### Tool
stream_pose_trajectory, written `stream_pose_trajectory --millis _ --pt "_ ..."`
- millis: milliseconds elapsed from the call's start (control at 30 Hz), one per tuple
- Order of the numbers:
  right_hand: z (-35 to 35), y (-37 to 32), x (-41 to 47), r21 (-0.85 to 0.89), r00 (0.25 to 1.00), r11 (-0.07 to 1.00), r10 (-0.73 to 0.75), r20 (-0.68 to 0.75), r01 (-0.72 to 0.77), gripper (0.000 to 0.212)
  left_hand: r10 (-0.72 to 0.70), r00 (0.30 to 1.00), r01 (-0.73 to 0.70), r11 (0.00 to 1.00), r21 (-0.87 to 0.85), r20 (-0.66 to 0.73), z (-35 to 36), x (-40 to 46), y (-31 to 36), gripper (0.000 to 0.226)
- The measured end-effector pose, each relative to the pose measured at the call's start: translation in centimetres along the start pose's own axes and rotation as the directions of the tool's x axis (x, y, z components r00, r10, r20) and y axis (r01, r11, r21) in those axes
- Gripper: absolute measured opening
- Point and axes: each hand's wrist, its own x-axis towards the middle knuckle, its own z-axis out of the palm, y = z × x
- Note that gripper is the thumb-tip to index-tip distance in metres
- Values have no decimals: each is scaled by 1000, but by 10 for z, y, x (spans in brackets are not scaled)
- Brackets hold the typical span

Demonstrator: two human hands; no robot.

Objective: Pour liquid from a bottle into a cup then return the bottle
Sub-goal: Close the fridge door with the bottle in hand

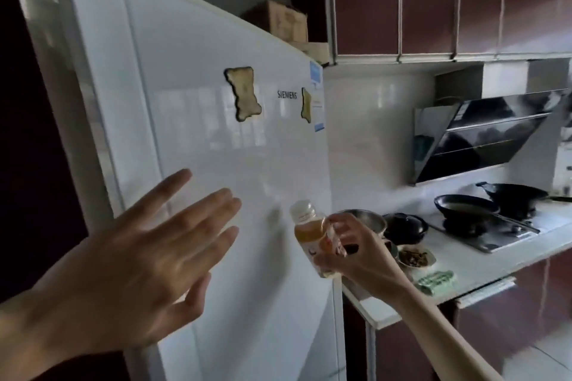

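Note:
A small clear bottle [312, 235] with amber liquid and a white cap is held upright in front of the white fridge door [235, 139]. My right hand [353, 252] grips it around the labelled body. My left hand [139, 260] is spread with straight fingers in front of the fridge door's lower left part, holding nothing. Whether it touches the door cannot be told. No cup is clearly in view.
Right of the fridge runs a white counter [483, 263] with a metal bowl [362, 216], a dark pot [405, 227], a small dish of food [414, 257] and a green packet [435, 278]. Two black pans [467, 206] sit on the hob under a range hood [483, 136]. Dark red cabinets hang above.

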Motion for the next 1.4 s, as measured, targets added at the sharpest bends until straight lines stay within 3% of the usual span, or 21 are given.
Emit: stream_pose_trajectory --millis 100,300,533,767,900,1067,1167,1300,1400 --pt "39 -20 14 -37 999 998 -48 11 49 59 -45 983 29 995 92 178 8 -30 -30 54" --pt "91 -57 23 -333 987 930 -156 22 155 56 -267 935 220 953 209 234 58 -67 -69 66" --pt "142 -62 24 -579 954 764 -285 94 285 48 -380 885 350 924 152 268 141 -94 -97 85" --pt "163 -54 30 -618 964 742 -233 126 260 48 -499 795 515 856 51 343 240 -112 -111 96" --pt "167 -49 38 -611 972 757 -196 126 232 48 -518 787 542 840 25 335 285 -120 -114 103" --pt "163 -41 48 -613 981 767 -164 99 190 50 -555 784 571 820 29 278 300 -119 -113 118" --pt "162 -38 49 -621 989 771 -133 61 142 51 -589 745 619 786 8 313 297 -115 -104 121" --pt "154 -35 40 -618 993 780 -120 9 100 53 -630 677 722 669 -176 381 271 -95 -72 109" --pt "142 -29 32 -605 995 794 -97 -33 57 54 -505 692 721 503 -476 515 244 -72 -18 99"
